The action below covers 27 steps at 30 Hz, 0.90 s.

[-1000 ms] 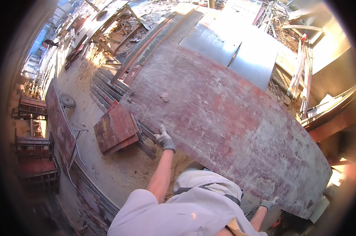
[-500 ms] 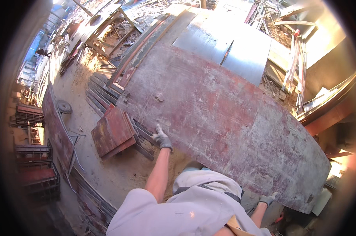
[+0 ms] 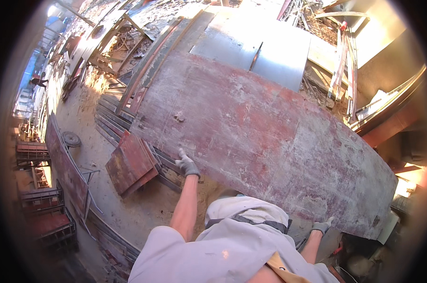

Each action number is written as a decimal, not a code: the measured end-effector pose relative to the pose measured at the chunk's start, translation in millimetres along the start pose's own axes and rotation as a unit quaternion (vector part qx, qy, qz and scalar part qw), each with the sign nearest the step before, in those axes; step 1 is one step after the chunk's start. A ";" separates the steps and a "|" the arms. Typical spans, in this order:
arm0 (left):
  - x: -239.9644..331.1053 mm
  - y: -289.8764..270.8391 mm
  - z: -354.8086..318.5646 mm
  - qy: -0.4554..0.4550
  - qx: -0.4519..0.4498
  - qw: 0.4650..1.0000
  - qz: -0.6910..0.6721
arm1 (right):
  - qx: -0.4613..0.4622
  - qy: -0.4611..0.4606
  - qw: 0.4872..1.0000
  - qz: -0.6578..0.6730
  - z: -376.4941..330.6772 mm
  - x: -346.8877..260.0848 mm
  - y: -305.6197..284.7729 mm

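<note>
A long reddish-grey sheet panel (image 3: 251, 137), scuffed and stained, stretches across the middle in front of me. Its near edge is gripped by my left hand (image 3: 187, 164), in a grey work glove, with the thumb over the top and the fingers hidden underneath. Farther along the same edge, toward the right end, my gloved right hand (image 3: 322, 226) grips it the same way. Beyond the far edge lies a shiny bare metal sheet (image 3: 279, 52) with a dark narrow slot or mark.
Smaller rusty red plates (image 3: 131, 162) rest on stacked long metal bars (image 3: 110, 115) at the left. A wheel (image 3: 71, 139) lies on the sandy ground near a leaning panel (image 3: 67, 165). Scrap strips (image 3: 348, 70) stand at the far right. A person (image 3: 39, 81) is far off.
The view has shifted, so panel and surroundings sit slightly more to the left. Both hands keep their places on the panel's near edge.
</note>
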<state>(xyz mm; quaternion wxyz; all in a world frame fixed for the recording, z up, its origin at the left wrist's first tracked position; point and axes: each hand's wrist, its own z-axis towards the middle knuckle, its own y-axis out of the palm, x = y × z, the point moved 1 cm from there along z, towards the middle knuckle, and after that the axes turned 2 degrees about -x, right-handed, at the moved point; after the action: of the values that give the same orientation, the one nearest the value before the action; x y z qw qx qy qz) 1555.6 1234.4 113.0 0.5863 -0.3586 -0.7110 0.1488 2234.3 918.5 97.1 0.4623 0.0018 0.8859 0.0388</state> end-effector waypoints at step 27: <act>126.3 147.2 -35.7 0.116 0.075 0.977 0.161 | 0.019 0.014 1.000 0.006 66.9 -25.2 196.8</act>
<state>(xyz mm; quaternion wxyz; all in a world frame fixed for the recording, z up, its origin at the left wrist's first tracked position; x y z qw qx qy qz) 1631.5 1416.2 121.4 0.6587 -0.4381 -0.5579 0.2510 2297.1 1118.2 93.5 0.4497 0.0153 0.8927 0.0253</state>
